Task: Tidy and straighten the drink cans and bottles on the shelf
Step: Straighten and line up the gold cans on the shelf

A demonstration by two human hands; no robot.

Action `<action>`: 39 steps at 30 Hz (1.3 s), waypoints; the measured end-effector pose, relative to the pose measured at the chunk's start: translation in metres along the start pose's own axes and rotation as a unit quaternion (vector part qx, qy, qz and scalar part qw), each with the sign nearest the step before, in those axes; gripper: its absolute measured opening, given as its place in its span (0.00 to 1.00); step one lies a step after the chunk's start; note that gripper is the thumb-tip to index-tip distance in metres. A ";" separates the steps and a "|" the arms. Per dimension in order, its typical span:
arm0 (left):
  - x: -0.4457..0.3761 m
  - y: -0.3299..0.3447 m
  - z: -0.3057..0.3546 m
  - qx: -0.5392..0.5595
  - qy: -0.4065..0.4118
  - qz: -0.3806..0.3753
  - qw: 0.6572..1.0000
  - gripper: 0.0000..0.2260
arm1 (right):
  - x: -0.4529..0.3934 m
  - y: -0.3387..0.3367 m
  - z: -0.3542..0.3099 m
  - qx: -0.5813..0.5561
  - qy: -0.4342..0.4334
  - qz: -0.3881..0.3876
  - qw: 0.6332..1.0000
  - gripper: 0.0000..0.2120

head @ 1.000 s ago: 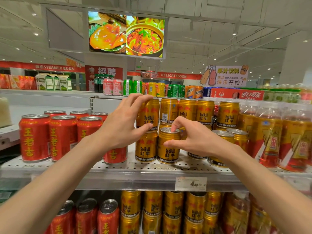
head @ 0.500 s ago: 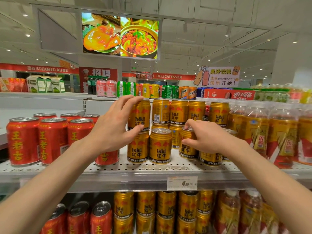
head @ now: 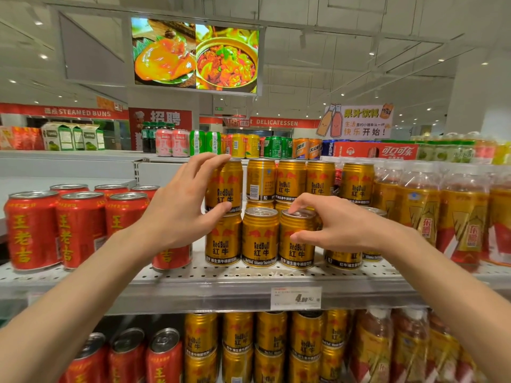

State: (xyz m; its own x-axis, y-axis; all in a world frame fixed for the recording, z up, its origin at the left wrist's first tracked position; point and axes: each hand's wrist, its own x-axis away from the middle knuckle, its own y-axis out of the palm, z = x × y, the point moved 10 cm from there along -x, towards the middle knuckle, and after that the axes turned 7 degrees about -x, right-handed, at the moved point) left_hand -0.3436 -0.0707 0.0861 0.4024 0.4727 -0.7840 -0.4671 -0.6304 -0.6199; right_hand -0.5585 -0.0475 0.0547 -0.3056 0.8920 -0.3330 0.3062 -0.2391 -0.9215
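Gold Red Bull cans stand in two stacked layers on the white perforated shelf (head: 249, 276). My left hand (head: 179, 208) is wrapped on the upper-left gold can (head: 225, 189), fingers over its top rim and thumb at its base. My right hand (head: 334, 229) holds the third front-row gold can (head: 296, 244), index finger on its lid and thumb on its label. That can stands upright beside the second front can (head: 260, 239), label facing me. Red cans (head: 80, 228) stand to the left and tea bottles (head: 464, 217) to the right.
A price tag (head: 296, 298) hangs on the shelf's front edge. The lower shelf holds more gold cans (head: 271, 344), red cans (head: 127, 357) and bottles. Behind the shelf a further display carries mixed cans (head: 243, 146). A screen hangs overhead.
My right hand left the second front can, took hold of a can further right and brought it level with the front row. My left hand stayed on the upper-left can.
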 end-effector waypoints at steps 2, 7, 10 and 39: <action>0.001 -0.001 0.001 -0.001 0.005 -0.002 1.000 0.35 | 0.001 0.001 0.000 0.008 -0.004 0.002 1.000 0.27; 0.004 -0.004 0.007 -0.035 0.010 0.000 0.999 0.37 | 0.004 0.000 0.001 0.008 -0.003 -0.006 1.000 0.27; 0.004 -0.008 0.012 -0.054 0.017 0.003 0.998 0.37 | 0.011 -0.020 0.014 0.003 0.013 0.029 0.999 0.27; -0.022 0.085 0.108 0.011 0.049 -0.172 0.984 0.28 | 0.029 -0.025 0.071 -0.038 -0.007 0.051 0.998 0.25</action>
State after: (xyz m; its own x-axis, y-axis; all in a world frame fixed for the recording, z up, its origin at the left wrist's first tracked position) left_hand -0.4773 -0.0677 0.0473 0.6130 0.5943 -0.5206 -0.3062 -0.4287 -0.8500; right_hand -0.6392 -0.0424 0.0542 -0.2824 0.8586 -0.4279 0.4031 -0.2985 -0.8651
